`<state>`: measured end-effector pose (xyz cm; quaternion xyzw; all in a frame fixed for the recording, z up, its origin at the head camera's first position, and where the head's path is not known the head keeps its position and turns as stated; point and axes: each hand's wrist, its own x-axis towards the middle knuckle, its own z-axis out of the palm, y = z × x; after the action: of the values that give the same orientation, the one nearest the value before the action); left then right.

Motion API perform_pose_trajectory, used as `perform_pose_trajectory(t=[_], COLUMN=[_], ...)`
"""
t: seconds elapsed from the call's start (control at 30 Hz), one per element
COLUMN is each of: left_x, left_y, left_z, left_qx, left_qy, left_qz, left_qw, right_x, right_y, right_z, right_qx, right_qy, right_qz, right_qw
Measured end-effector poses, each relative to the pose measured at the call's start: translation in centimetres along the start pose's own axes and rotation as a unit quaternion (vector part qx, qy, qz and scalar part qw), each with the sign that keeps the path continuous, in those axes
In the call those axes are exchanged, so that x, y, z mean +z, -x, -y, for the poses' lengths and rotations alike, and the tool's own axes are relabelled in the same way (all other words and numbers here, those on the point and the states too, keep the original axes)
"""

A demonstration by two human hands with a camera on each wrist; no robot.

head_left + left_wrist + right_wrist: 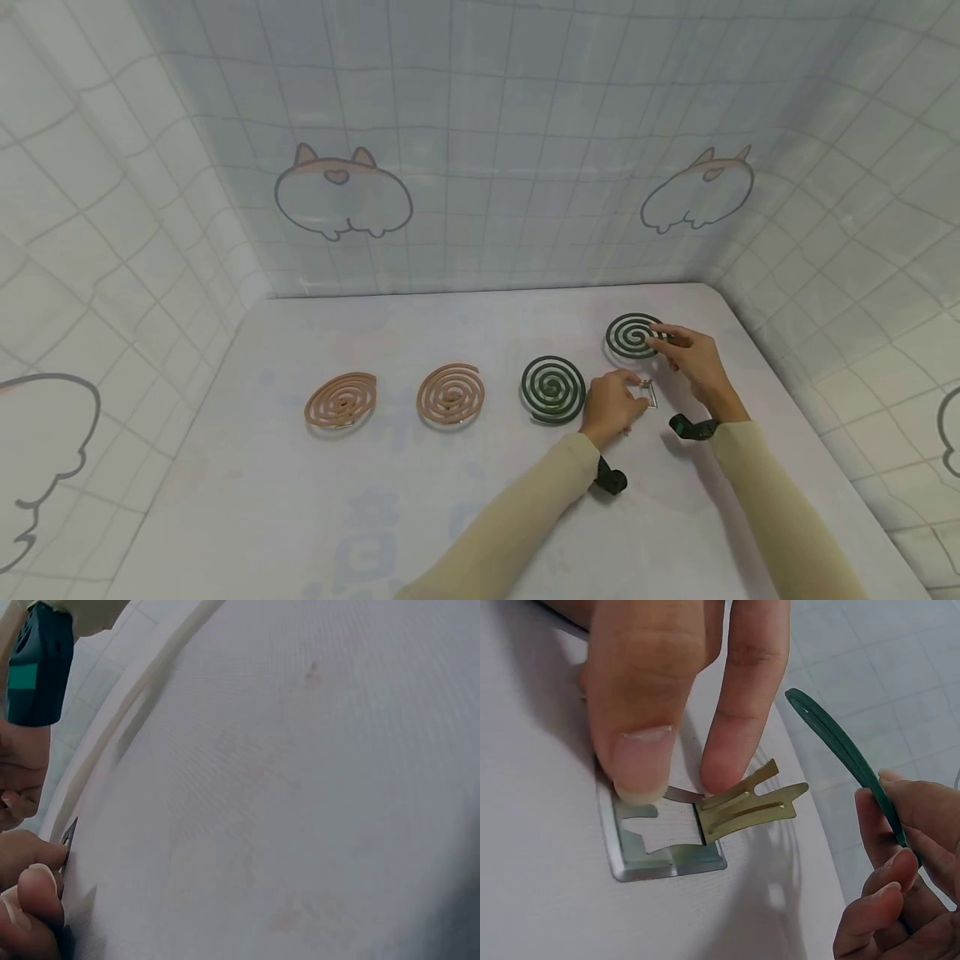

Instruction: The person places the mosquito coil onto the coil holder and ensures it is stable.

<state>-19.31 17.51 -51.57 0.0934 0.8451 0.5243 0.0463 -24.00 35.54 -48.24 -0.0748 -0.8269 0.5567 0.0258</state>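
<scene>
In the head view my right hand (693,365) pinches a green mosquito coil (637,337) between thumb and fingers, raised over the back right of the table. The right wrist view shows that coil nearly edge-on, tilted. To its near left my left hand (611,406) holds a small metal coil stand (652,393) against the tabletop. Its thumb and a finger press on the stand's flat base, whose brass-coloured forked tab (746,806) is bent up. Just left of that hand lies another green mosquito coil (552,388).
Two brown mosquito coils (452,395) (342,405) sit farther left on the white table (300,508), tilted, with bits of metal showing beneath. Tile-patterned sheets (480,167) rise behind and on both sides. A dark camera (692,427) is strapped at each wrist.
</scene>
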Motion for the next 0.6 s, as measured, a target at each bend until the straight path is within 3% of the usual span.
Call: perform_pose_trajectory(t=[0.6], left_x=[0.3], left_y=[0.2], left_z=[0.0], left_qx=[-0.005], left_qy=[-0.019], left_qz=[-0.010], left_qw=[0.9998], right_x=[-0.5], right_y=[2.4], right_z=[-0.3], right_qx=[-0.019], right_qy=[-0.007], right_qz=[-0.008], right_qw=[0.9998])
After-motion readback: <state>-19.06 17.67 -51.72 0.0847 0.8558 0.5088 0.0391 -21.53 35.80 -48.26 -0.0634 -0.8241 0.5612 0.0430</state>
